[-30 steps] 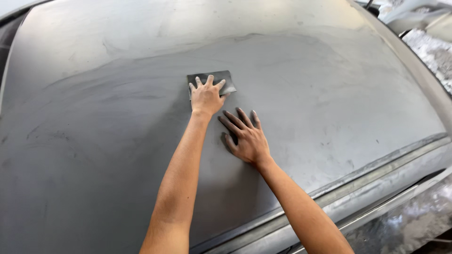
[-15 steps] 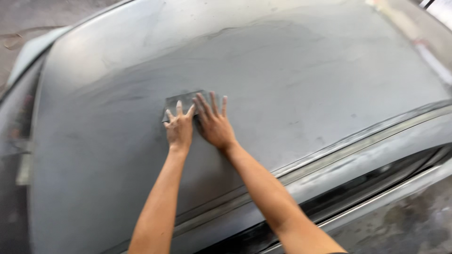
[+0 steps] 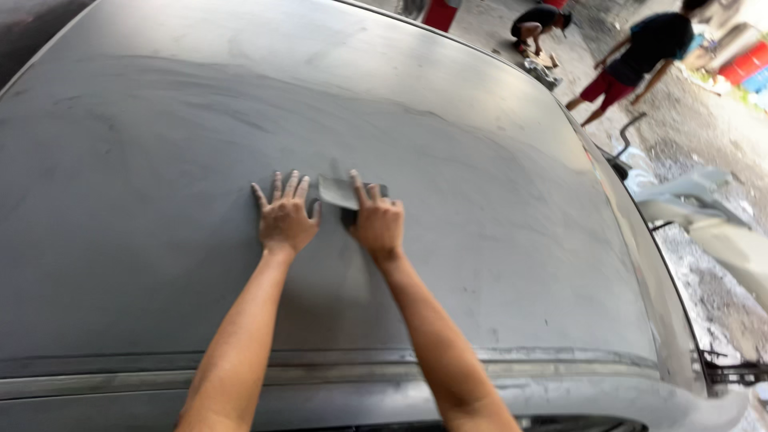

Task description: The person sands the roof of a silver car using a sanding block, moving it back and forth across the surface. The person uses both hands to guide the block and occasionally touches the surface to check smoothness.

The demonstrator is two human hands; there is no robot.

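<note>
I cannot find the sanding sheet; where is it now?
In the head view, the grey sanding sheet lies near the middle of the grey car panel, under the right hand, just beside the left hand.

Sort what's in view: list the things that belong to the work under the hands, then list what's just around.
In the work:
- grey car panel, dull and dusty
- grey sanding sheet flat on the panel
- right hand pressing on the sheet
- left hand spread flat on the panel beside it

Just around:
- two people on the ground beyond the car
- red containers at the far right
- loose pale body part beside the car
</note>
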